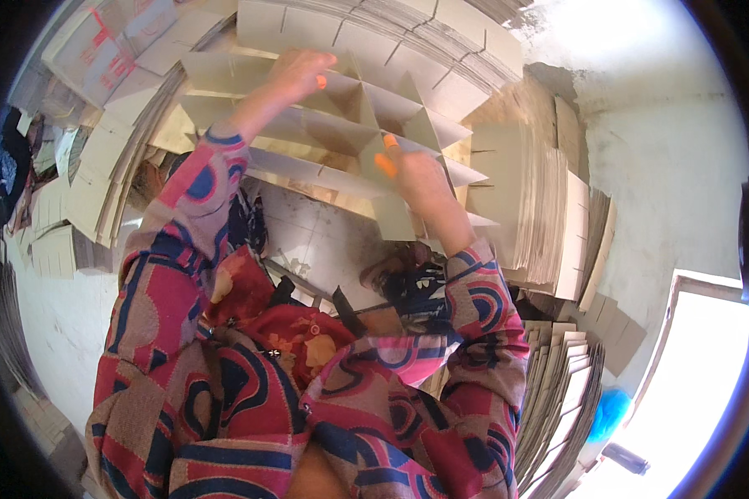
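Note:
A grid of interlocking grey cardboard divider strips (341, 137) lies before me, long strips running left to right and shorter ones crossing them at slots. My left hand (300, 73) reaches over the far left part of the grid, its fingers bent around a strip's upper edge. On the near right side, my right hand (420, 176) pinches the end of a crossing strip, with the lower fingers hidden. Orange covers (385, 166) sit on fingers of the right hand, and another orange tip shows on the left.
Slotted cardboard sheets are stacked beyond the grid (391, 41), to its right (516, 191) and to its left (112, 166). A printed carton (87, 54) stands far left. More sheets (553, 391) lean low right, near a blue round object (610, 414) and a bright doorway (699, 374).

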A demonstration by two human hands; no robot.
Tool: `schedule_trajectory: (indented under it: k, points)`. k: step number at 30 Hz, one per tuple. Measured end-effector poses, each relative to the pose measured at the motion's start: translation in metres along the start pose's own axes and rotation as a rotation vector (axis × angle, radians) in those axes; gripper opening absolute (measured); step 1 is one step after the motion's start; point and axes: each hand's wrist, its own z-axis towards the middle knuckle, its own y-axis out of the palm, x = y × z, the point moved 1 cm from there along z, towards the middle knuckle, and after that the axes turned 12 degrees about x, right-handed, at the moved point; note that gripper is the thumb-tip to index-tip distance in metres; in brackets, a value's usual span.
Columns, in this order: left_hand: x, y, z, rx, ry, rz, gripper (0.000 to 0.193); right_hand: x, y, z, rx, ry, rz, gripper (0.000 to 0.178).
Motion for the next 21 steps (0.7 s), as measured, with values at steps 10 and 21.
schedule_trajectory:
  k: [10, 21]
  points:
    - [0.084, -0.120, -0.068, 0.327, 0.130, -0.044, 0.052, 0.164, -0.070, -0.133, 0.277, 0.599, -0.723, 0.038]
    - [0.077, -0.108, -0.105, 0.230, 0.040, -0.022, 0.055, 0.208, -0.070, -0.158, 0.367, 0.745, -0.519, 0.042]
